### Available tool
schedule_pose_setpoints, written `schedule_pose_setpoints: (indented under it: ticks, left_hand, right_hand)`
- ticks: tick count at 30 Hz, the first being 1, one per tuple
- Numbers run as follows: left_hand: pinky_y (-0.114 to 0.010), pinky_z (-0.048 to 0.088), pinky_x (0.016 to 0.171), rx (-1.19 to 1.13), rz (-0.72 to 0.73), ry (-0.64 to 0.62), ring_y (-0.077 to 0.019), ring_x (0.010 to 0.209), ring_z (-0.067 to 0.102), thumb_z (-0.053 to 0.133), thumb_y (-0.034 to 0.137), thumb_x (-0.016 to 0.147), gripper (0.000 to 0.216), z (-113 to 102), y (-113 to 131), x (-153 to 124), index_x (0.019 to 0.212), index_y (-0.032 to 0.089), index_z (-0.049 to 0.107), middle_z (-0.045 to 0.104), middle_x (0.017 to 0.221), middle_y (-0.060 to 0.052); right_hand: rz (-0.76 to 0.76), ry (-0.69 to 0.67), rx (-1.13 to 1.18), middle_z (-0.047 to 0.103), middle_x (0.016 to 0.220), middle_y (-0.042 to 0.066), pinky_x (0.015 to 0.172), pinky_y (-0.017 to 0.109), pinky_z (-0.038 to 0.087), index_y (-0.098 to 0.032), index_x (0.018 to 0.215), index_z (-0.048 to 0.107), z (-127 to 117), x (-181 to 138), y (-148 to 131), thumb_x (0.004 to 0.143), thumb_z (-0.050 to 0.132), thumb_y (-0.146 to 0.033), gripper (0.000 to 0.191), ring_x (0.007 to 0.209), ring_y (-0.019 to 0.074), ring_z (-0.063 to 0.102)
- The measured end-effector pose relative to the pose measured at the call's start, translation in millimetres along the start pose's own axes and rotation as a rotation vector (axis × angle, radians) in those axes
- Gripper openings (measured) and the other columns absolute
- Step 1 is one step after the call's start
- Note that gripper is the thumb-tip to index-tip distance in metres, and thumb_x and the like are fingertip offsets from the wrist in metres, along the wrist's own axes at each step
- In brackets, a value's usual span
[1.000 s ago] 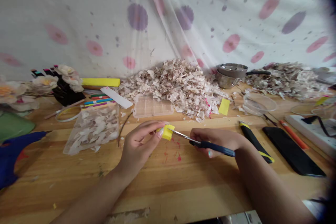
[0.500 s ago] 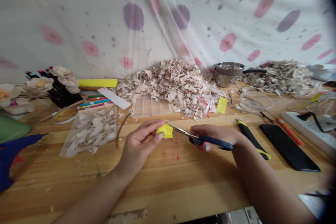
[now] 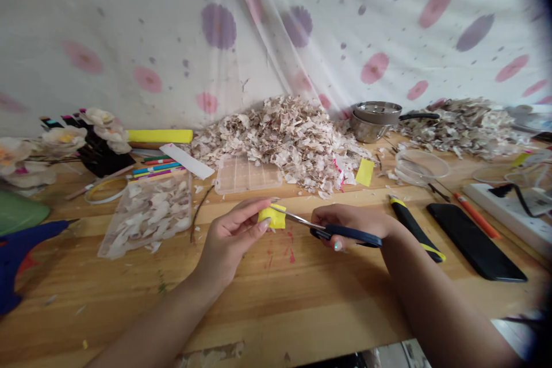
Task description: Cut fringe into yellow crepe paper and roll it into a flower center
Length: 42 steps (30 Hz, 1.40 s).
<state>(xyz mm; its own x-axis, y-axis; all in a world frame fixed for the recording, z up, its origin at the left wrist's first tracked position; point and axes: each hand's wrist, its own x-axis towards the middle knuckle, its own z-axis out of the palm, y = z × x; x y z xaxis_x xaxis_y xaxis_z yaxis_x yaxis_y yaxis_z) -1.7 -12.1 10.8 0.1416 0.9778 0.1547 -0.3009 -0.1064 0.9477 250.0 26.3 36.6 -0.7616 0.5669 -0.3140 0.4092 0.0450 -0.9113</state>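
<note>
Between thumb and fingers, my left hand [image 3: 235, 234] pinches a small piece of yellow paper [image 3: 278, 218] above the wooden table. My right hand [image 3: 351, 223] grips a pair of scissors [image 3: 353, 234] by the dark blue handles. The scissor blades point left and lie across the upper part of the yellow paper, close to my left fingertips. Whether the blades are fully closed is hard to make out. Red marks show on the wood just below the paper.
Behind my hands is a large heap of pale flakes [image 3: 284, 138] with a clear tray [image 3: 248, 175] before it. Another yellow piece [image 3: 364, 172] lies right of it. A black phone [image 3: 472, 241] and utility knife [image 3: 414, 227] lie right; a blue glue gun [image 3: 30, 253] is left.
The scissor blades now cross the yellow paper's face slightly lower than before, with a strip of yellow showing above them. Both hands have hardly moved.
</note>
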Motion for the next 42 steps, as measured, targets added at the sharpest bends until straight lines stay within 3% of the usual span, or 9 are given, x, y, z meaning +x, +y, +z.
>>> schedule_pose_setpoints:
  ticks: [8,14,23,30,42]
  left_hand:
    - [-0.021,0.056,0.078,0.01,-0.033,-0.001,-0.0163,0.095,0.065,0.075,0.02,0.071,0.027,1.0,1.1,-0.6,0.097,0.027,0.074,0.071,0.109,-0.003]
    - [-0.018,0.056,0.074,0.005,-0.029,-0.018,-0.0147,0.094,0.065,0.074,0.02,0.072,0.026,1.4,0.4,-1.2,0.097,0.027,0.074,0.071,0.108,-0.001]
    - [-0.025,0.059,0.071,-0.02,-0.072,-0.001,-0.0146,0.074,0.069,0.077,0.018,0.068,0.029,4.2,5.6,-1.5,0.096,0.025,0.074,0.075,0.09,-0.002]
    - [-0.026,0.058,0.068,-0.012,-0.051,0.008,-0.016,0.078,0.068,0.075,0.017,0.069,0.03,3.4,3.7,-0.9,0.098,0.022,0.074,0.072,0.105,-0.006]
    - [-0.026,0.057,0.067,-0.013,-0.052,0.002,-0.0164,0.08,0.066,0.075,0.017,0.069,0.03,2.0,3.6,-0.9,0.098,0.023,0.074,0.072,0.105,-0.006]
  right_hand:
    - [0.029,-0.005,0.028,0.052,0.069,-0.002,0.053,0.022,0.036,-0.015,0.085,0.05,-0.8,2.2,6.6,0.064,0.073,-0.054,0.049,0.06,0.0102,0.047]
    - [0.033,-0.004,-0.02,0.052,0.069,-0.002,0.052,0.022,0.036,-0.016,0.083,0.049,-0.5,1.2,2.9,0.065,0.072,-0.055,0.049,0.059,0.0097,0.047]
    - [0.049,0.002,-0.049,0.05,0.066,-0.003,0.05,0.021,0.036,-0.016,0.082,0.051,-2.0,-0.2,1.6,0.064,0.074,-0.053,0.048,0.057,0.0092,0.046]
    - [0.043,-0.008,-0.047,0.053,0.068,-0.002,0.05,0.02,0.036,-0.016,0.082,0.05,-3.7,0.6,9.9,0.069,0.072,-0.05,0.043,0.057,0.0092,0.048]
    - [0.047,-0.005,-0.048,0.054,0.066,-0.002,0.048,0.02,0.037,-0.016,0.082,0.049,-4.6,-1.0,10.7,0.068,0.073,-0.051,0.044,0.055,0.009,0.05]
